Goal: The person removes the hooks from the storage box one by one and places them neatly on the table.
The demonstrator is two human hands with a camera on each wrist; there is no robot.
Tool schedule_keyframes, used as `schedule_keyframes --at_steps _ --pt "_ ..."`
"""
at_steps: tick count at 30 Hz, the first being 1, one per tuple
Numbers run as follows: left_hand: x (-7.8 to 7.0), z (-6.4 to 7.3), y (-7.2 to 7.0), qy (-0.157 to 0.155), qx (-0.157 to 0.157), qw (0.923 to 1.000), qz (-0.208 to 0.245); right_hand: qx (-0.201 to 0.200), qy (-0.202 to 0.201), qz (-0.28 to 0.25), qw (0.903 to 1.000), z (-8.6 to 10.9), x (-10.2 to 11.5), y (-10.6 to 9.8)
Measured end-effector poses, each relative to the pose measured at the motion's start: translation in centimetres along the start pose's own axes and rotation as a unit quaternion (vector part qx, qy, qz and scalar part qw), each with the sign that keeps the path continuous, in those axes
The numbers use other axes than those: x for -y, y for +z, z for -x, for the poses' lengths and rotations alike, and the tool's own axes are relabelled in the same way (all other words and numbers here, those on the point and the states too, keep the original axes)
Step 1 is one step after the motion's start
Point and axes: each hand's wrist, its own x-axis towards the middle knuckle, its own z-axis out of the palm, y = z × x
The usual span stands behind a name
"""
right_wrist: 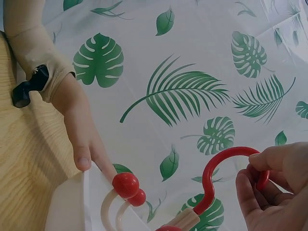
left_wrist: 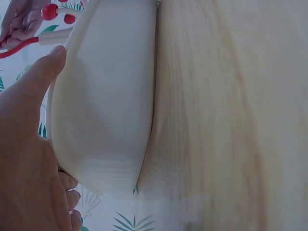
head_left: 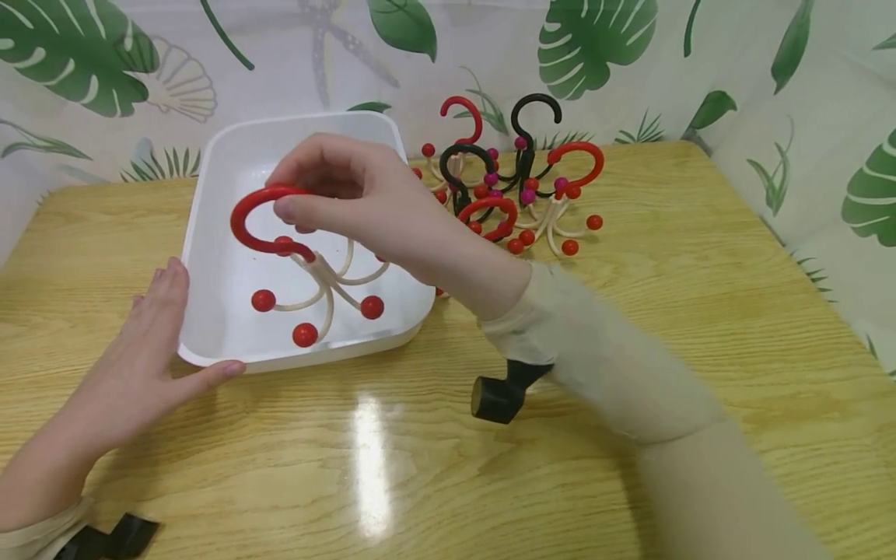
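My right hand (head_left: 357, 194) pinches the red hook handle of a head massager (head_left: 325, 272) between thumb and fingers. Its cream prongs spread downward, tipped with red balls, over the white tray (head_left: 308, 358). From the right wrist, the red hook (right_wrist: 208, 185) shows with my fingertips at its end. My left hand (head_left: 140, 354) rests against the tray's near left corner, its fingers fairly straight along the left side and the thumb at the front rim. Seen from the left wrist, the thumb (left_wrist: 41, 72) touches the tray rim.
Several more head massagers stand bunched right of the tray, among them a black-hooked one (head_left: 535, 148) and a red-hooked one (head_left: 560, 202). The wooden table (head_left: 665, 311) extends to the right and front. A leaf-printed cloth (head_left: 483, 47) hangs behind.
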Motion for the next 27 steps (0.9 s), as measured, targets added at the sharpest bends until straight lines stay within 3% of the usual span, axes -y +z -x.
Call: schedule_keyframes --at_steps 7,20,27 --pt "-0.1 0.0 0.0 -0.003 0.001 1.0 -0.006 -0.002 -0.032 0.004 0.9995 1.8 -0.2 -1.5" --pt "-0.1 0.1 0.0 0.015 -0.003 0.9999 -0.004 -0.023 -0.022 0.041 0.9986 5.2 0.5 -4.7" --pt "0.0 0.2 -0.1 0.021 0.003 0.9998 -0.003 -0.027 -0.053 0.061 0.9964 6.8 0.8 -6.8"
